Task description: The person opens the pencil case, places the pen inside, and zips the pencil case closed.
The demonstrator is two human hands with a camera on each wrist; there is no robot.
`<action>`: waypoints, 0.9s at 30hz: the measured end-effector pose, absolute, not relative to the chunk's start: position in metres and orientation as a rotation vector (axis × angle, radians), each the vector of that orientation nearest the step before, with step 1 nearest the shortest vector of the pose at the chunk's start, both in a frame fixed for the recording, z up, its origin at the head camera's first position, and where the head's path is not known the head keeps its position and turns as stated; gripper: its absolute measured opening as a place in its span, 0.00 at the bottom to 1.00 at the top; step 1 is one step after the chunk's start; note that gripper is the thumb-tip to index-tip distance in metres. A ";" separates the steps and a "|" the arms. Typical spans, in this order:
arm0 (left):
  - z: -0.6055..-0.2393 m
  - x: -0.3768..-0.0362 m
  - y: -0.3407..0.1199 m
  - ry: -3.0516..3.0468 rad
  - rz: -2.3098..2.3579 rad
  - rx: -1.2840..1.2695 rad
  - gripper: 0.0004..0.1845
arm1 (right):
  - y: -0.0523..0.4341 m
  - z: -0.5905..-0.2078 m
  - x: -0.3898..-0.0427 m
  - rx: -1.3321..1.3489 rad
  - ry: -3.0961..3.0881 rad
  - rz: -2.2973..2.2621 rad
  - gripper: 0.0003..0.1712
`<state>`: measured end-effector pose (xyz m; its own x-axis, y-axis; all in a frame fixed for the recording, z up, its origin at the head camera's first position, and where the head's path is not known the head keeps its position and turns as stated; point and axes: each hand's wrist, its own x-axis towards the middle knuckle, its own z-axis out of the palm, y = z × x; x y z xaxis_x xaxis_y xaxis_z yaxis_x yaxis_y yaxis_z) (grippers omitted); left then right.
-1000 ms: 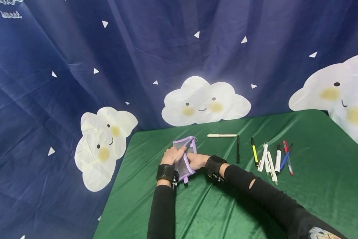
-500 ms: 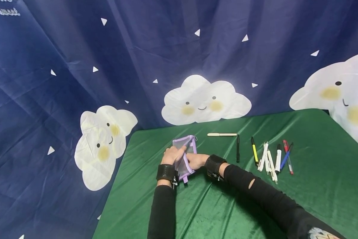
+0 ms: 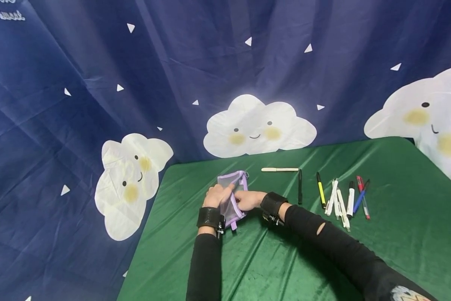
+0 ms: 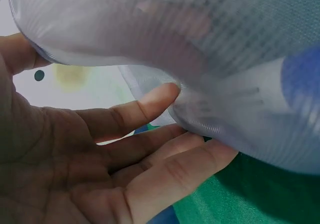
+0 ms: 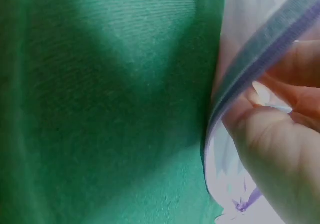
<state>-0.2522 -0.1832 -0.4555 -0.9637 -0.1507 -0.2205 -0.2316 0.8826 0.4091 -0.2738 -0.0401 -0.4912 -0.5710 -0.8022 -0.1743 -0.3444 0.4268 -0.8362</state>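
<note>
A see-through mesh pencil case (image 3: 229, 209) with lilac edging lies on the green cloth. My left hand (image 3: 215, 195) holds it from the left, thumb on one side and fingers under the mesh. Through the mesh in the left wrist view shows a whitish form with a blue part (image 4: 302, 83), too blurred to name. My right hand (image 3: 249, 200) reaches in at the pencil case's open edge from the right. In the right wrist view its thumb (image 5: 270, 139) and bent fingers lie behind the zipper strip (image 5: 250, 58); whether they grip something is hidden.
Right of the pencil case lie a white pen (image 3: 280, 169), a black pen (image 3: 300, 187) and a yellow marker (image 3: 321, 191). Farther right are several white pens (image 3: 338, 205), a black-capped white marker (image 3: 350, 200), a blue pen (image 3: 360, 201) and a red-capped pen (image 3: 365, 205). A cloud-print curtain hangs behind.
My right hand and wrist have shifted slightly up and to the right, its fingers still at the pencil case's opening. The left hand and the pencil case stay put.
</note>
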 end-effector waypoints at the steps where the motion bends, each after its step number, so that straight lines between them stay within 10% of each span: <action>1: -0.456 -0.252 -0.183 2.870 0.662 -0.295 0.36 | -0.039 -0.490 -0.274 -0.962 2.116 -1.071 0.10; 27: -0.460 -0.256 -0.183 2.860 0.588 -0.292 0.40 | -0.005 -0.449 -0.286 -0.949 2.350 -1.148 0.16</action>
<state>-0.2560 -0.1831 -0.4603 -0.9590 -0.1506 -0.2399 -0.2331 0.9009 0.3661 -0.2857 -0.0054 -0.4491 -0.7109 -0.7028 -0.0247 -0.4122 0.4450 -0.7950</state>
